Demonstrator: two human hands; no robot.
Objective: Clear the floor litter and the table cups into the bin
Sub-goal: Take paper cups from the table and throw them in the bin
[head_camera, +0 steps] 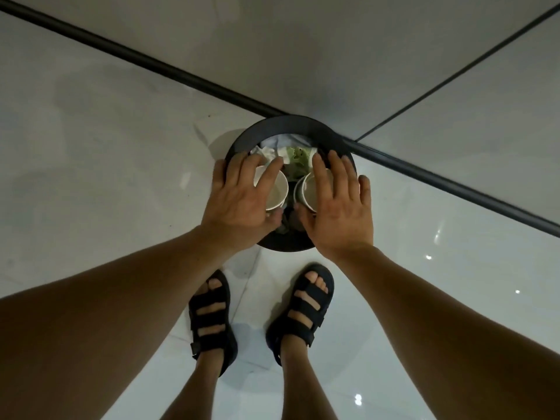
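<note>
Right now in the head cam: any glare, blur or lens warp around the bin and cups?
Head view: wide-angle warp bows the dark wall strips; small specular glints dot the glossy floor at right; dim, even light leaves the forearms dark; the left hand, right hand and both cups over the bin look slightly soft.

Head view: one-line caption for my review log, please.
Both hands, left hand and right hand, spread open above two paper cups over the round black bin, sandalled feet below.

2 cups [277, 190] side by side in bin [291, 124], litter [291, 154] behind
</note>
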